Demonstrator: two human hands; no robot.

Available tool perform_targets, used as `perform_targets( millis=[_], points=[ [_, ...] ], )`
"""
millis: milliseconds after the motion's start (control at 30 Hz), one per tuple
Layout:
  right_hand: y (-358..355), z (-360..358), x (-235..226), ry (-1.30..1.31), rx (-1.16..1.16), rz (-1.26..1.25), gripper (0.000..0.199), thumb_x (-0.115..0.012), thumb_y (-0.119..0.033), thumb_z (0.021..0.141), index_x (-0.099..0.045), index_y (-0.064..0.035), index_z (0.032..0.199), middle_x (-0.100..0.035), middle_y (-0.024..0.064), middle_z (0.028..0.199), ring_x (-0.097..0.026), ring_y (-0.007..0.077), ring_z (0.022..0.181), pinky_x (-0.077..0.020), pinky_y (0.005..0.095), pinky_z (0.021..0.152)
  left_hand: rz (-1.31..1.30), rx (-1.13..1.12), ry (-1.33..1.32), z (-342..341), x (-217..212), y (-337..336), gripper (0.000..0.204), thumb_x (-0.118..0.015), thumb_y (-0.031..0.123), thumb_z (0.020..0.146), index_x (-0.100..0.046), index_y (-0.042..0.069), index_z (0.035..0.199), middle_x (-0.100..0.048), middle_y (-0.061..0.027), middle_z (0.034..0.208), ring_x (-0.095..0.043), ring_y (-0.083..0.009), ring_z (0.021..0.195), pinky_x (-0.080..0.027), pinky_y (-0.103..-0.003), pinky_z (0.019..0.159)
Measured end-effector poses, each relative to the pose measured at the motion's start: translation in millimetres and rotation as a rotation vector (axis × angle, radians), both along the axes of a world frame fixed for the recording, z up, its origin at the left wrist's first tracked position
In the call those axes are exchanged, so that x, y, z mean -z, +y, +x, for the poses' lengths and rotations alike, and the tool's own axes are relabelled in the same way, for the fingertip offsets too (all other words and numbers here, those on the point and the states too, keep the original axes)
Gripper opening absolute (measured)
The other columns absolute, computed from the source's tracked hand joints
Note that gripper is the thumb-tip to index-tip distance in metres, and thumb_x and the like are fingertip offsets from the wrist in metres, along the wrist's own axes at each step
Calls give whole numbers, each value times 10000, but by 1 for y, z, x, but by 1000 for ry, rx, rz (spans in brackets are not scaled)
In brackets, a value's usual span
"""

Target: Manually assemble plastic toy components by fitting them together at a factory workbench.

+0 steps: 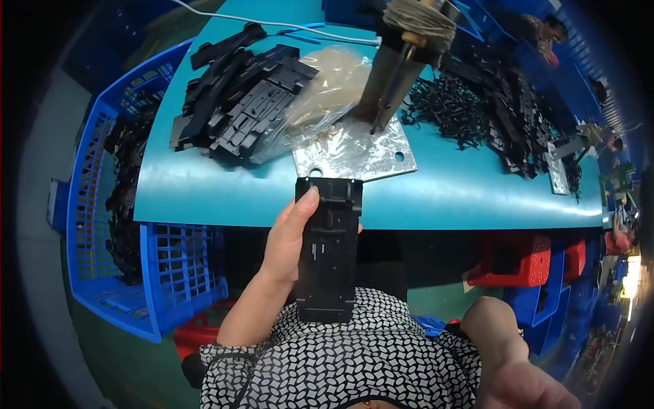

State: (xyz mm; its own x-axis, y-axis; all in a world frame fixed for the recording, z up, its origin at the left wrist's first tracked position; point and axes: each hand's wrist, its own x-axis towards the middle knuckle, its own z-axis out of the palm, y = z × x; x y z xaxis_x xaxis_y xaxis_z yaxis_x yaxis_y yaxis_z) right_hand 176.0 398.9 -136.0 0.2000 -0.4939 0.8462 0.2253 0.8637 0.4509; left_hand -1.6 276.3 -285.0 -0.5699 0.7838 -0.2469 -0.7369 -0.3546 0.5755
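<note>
My left hand (287,235) is closed around a long black moulded plastic part (328,269), thumb on its face and fingertips showing at the far edge. The part stands lengthwise before my body, its top end beside the front edge of a silver metal base plate (340,157). From that plate rises a bench press (388,82) with a thin vertical rod. Down at the lower right, away from the part, is my right hand (528,388); its fingers are cut off by the picture's edge, so their state is hidden.
Black moulded parts (259,102) are piled on the teal table (436,201) beside a clear plastic bag (330,88). Small black pieces (446,109) and more parts lie right of the press. A blue crate (153,300) stands left, red stools (511,262) right. Another person (545,34) sits beyond.
</note>
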Motion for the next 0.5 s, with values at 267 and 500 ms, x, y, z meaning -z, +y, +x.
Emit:
perform_targets(
  millis=[267, 500],
  points=[
    [9, -23, 20, -192, -1445, -228, 221, -504, -155, 894, -595, -41, 1059, -614, 103, 1044, -540, 209, 1003, -413, 370, 876, 39, -13, 3, -8, -5, 6, 424, -419, 343, 934, -509, -30, 1114, -620, -133, 952, -642, -202, 794, -545, -293, 681],
    [14, -41, 3, -299, -1576, -635, 224, -497, -173, 901, -602, -33, 1041, -629, 115, 968, -569, 219, 925, -431, 372, 847, -76, -41, -88, 7, -7, 0, 488, -402, 405, 917, -470, 0, 1182, -602, -164, 1021, -645, -237, 811, -558, -311, 648]
  ],
)
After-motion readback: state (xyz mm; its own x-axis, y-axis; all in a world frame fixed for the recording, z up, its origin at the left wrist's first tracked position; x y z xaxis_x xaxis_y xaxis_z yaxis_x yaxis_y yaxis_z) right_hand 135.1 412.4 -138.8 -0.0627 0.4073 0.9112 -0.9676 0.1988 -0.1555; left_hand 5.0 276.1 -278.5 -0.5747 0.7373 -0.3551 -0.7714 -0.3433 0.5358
